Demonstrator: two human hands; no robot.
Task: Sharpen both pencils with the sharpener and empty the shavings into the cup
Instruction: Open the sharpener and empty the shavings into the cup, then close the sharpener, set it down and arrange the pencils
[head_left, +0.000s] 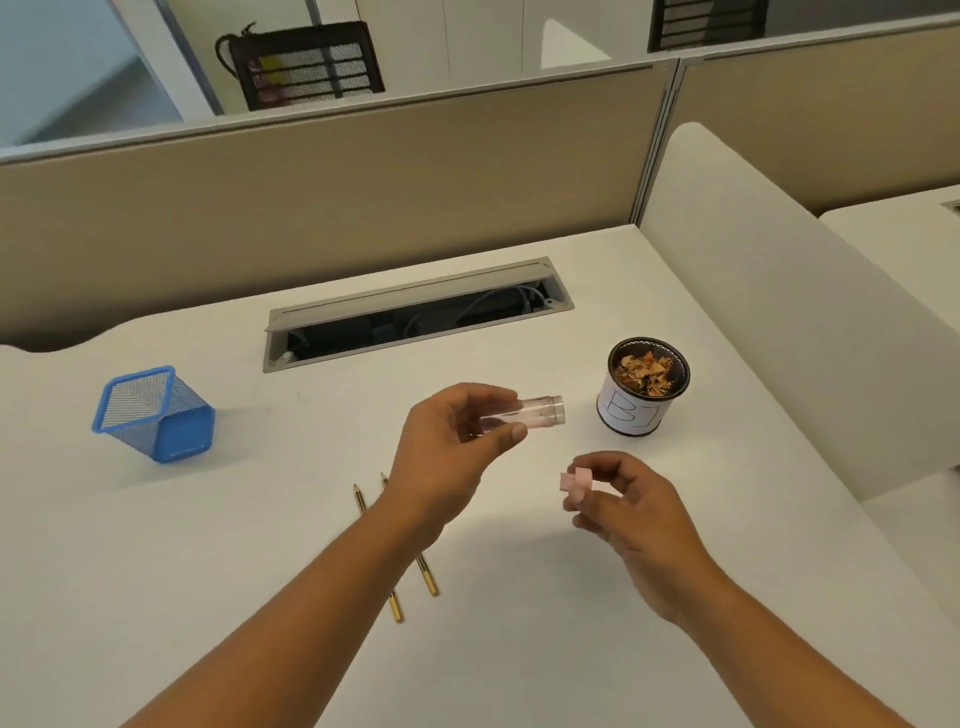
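Left hand (452, 431) wrapped around a clear tube (535, 413), the sharpener's shavings container, held level above the desk (260, 545), open mouth toward the cup (641, 387). Just beyond and right of that mouth, the cup: black mesh, white paper label, brown shavings (647, 369) heaped inside. Right hand (628, 504) lower and nearer, pinching the small pink sharpener head (576, 480) between thumb and fingertips, apart from the tube. Under the left forearm, two yellow-and-black pencils (410, 561) flat on the desk, side by side, points away from the person. Far to the left of the left hand, a blue mesh holder (156, 415). Beyond both hands, an open cable tray (415, 312) in the desk.
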